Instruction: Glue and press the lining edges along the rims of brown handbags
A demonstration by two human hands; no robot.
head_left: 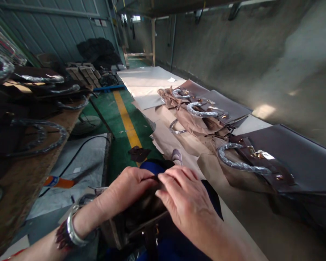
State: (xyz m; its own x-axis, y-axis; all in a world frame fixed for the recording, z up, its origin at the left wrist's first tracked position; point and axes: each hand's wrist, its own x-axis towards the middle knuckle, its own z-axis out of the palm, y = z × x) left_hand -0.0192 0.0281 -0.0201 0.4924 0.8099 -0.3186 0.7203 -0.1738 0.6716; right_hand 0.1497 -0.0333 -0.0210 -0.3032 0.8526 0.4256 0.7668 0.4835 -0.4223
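A dark brown handbag [137, 217] rests on my lap at the bottom centre. My left hand [125, 190], with a silver bracelet on its wrist, is curled and pinches the bag's top edge. My right hand [184, 197] meets it from the right, fingers bent and pressed onto the same dark edge. Both hands touch at the fingertips. The bag's lower part is hidden under my hands and arms.
Along the wall on the right lie a grey-brown handbag [293, 159] with a plastic-wrapped handle and more bags [206, 108] on brown paper. A wooden bench [24, 174] on the left carries dark bags. The green floor has a yellow stripe [126, 121] down the middle.
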